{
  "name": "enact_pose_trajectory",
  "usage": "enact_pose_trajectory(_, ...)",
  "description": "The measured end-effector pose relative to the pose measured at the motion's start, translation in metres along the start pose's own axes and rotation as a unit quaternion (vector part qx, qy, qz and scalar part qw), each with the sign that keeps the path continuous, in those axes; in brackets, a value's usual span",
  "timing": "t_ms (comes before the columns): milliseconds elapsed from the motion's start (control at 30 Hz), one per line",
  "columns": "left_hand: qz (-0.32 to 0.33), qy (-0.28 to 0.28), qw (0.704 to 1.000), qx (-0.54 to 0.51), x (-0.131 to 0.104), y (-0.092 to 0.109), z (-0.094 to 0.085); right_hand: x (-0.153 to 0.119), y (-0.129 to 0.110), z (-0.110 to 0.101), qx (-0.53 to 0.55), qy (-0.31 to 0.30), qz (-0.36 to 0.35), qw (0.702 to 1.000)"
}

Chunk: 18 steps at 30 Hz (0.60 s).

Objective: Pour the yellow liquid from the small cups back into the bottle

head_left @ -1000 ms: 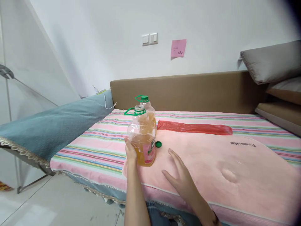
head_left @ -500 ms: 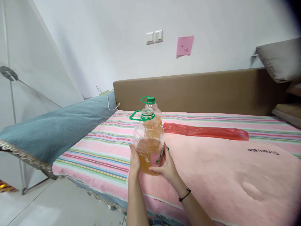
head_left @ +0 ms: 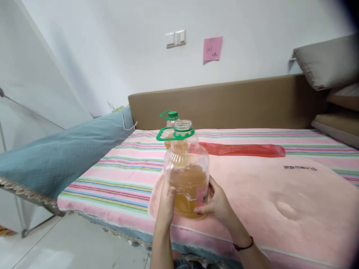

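Observation:
A large clear plastic bottle of amber liquid, uncapped and with a green ring handle at its neck, is held upright between both my hands. My left hand presses its left side, thumb upward. My right hand grips the lower right side, over a pink label; some of its fingers are hidden behind the bottle. Behind it stands a similar bottle with a green cap, partly covered by the front one.
The bed has a striped sheet and a pink mat. A red plastic bag lies near the brown headboard. Grey-brown cushions are stacked at right. A blue-draped surface stands at left.
The held bottle has come closer to me and moved to the right, along with both hands. More of the capped bottle now shows to its left. The view has shifted slightly.

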<state>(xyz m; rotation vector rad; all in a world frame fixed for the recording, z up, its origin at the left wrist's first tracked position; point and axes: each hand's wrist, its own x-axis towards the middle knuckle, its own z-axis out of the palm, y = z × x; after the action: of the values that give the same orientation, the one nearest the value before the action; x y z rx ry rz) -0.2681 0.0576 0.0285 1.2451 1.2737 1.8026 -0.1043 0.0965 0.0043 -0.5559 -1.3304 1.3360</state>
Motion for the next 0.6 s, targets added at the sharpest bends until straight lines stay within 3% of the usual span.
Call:
enact_pose_trajectory(100,-0.033,-0.115,0.993,-0.014,-0.007,0.010,0.024,-0.009,-0.011,-0.028,-0.002,-0.005,0.012,1.000)
enact_pose_trajectory(167,-0.050,-0.147,0.987,-0.035,-0.011,0.010,0.039,-0.014,-0.016,-0.047,-0.007,-0.015,0.019,1.000)
enact_pose_trajectory(367,-0.034,-0.084,0.996,-0.026,-0.021,-0.007,0.069,-0.023,-0.014,-0.084,-0.035,-0.050,0.055,0.997)
enact_pose_trajectory(500,-0.018,-0.087,0.996,-0.016,-0.024,-0.009,0.073,-0.035,-0.008,-0.090,-0.042,-0.030,0.050,0.997)
enact_pose_trajectory(600,0.000,-0.096,0.995,-0.002,-0.023,-0.007,0.071,-0.053,0.000,-0.088,-0.043,0.020,0.028,0.998)
